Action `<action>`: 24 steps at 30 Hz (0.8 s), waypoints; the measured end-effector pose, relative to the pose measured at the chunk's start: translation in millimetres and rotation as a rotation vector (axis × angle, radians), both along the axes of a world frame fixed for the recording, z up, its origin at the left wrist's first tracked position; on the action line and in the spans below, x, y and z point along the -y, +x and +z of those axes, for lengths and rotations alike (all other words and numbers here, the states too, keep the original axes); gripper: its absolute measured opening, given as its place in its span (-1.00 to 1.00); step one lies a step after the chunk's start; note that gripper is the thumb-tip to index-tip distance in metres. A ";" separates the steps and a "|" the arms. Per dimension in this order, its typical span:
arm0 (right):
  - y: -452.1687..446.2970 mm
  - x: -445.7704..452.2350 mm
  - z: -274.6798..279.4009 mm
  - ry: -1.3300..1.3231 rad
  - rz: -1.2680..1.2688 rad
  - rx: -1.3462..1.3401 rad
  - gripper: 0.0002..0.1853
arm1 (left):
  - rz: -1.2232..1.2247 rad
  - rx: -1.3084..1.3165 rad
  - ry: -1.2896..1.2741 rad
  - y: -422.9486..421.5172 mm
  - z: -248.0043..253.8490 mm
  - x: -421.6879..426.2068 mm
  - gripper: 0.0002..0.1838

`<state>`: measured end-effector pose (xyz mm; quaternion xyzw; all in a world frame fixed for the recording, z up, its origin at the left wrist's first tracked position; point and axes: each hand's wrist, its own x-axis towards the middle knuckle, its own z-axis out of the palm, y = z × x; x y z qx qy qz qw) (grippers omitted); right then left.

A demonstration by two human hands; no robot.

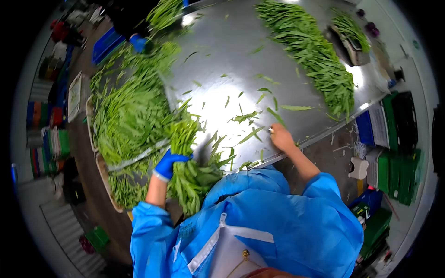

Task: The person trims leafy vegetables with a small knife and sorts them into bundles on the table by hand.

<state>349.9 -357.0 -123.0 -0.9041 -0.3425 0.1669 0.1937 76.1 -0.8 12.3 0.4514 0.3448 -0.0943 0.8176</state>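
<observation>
My left hand (pixel 167 164), in a blue glove, is wrapped around a bunch of long-leaved greens (pixel 184 134). The cut stems point away from me over the metal table, and the leaves hang down by my body. My right hand (pixel 280 137) is bare and closed just above the table near its front edge. A small pale spot shows at its fingers, but I cannot make out what it holds. Loose leaves (pixel 250 134) lie scattered on the metal table (pixel 213 55) between the hands.
A big heap of greens (pixel 134 106) fills trays at the left. A long row of bundled greens (pixel 315 55) lies at the right, beside a scale (pixel 350 46) bearing more greens. Another person's blue-gloved hand (pixel 138 42) is at the far left. Green crates (pixel 398 171) stand right.
</observation>
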 end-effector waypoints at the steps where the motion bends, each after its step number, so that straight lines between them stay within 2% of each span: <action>1: -5.1 -8.6 23.6 0.055 -0.023 -0.034 -0.70 | 0.032 0.004 -0.018 6.0 -1.5 5.8 -0.52; 5: -26.1 -42.0 95.4 0.334 0.090 -0.259 -0.66 | 0.120 -0.037 -0.208 11.5 -12.4 18.6 -0.50; 9: -60.3 -80.3 149.0 0.278 0.427 -0.125 -0.60 | 0.124 0.021 -0.263 10.9 -21.0 25.2 -0.52; 12: -73.4 -101.3 148.2 0.316 0.588 -0.003 -0.59 | 0.126 0.022 -0.281 11.5 -19.4 31.2 -0.48; 16: -79.1 -123.3 141.6 0.229 0.735 0.063 -0.59 | 0.113 0.023 -0.317 6.8 -14.5 35.8 -0.43; 19: -84.9 -134.1 124.0 0.312 0.701 0.030 -0.65 | 0.075 0.020 -0.295 1.8 -13.7 36.5 -0.44; 24: -100.2 -150.9 115.0 0.235 0.700 -0.029 -0.72 | 0.017 -0.002 -0.167 2.4 -1.7 49.7 -0.47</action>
